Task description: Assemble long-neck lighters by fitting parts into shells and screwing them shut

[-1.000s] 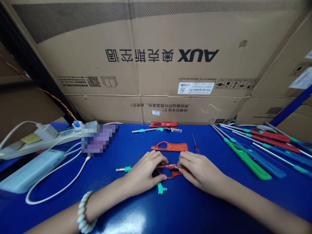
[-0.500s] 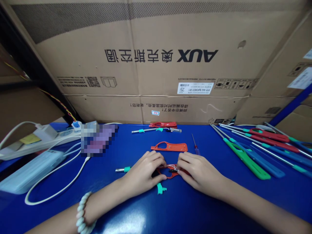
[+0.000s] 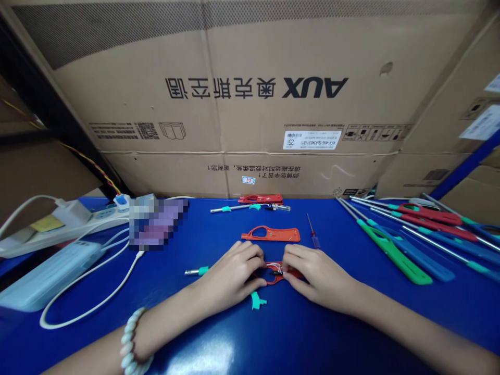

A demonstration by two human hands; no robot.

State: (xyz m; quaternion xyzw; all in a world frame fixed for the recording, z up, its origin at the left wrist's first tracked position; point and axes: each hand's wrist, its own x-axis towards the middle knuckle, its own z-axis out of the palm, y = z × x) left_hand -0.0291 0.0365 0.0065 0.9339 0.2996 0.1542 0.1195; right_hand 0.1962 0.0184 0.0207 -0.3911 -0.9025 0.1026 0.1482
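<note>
An opened orange-red lighter casing [image 3: 275,280] lies low over the blue table between my hands, with white wires and a small black part [image 3: 275,272] inside it. My left hand [image 3: 239,266] is closed on its left end, thumb below and fingers above. A metal lighter tube [image 3: 191,272] with a teal collar sticks out left of that hand. My right hand [image 3: 318,273] pinches at the casing's right part, near the black part; its fingertips hide the exact contact. Just below lies a loose teal trigger piece [image 3: 258,301]. The matching orange casing half [image 3: 279,235] rests beyond my hands.
A screwdriver [image 3: 315,240] lies behind my right hand. Farther back are a red casing half [image 3: 261,199] and a lighter tube assembly [image 3: 242,208]. Several long lighters [image 3: 394,252] lie right. A power bank [image 3: 50,276] and cables are left. A cardboard sheet [image 3: 234,120] stands behind.
Both hands stay on the casing in nearly the same place. My right fingertips have shifted very slightly at the black part. The whole view has moved a little.
</note>
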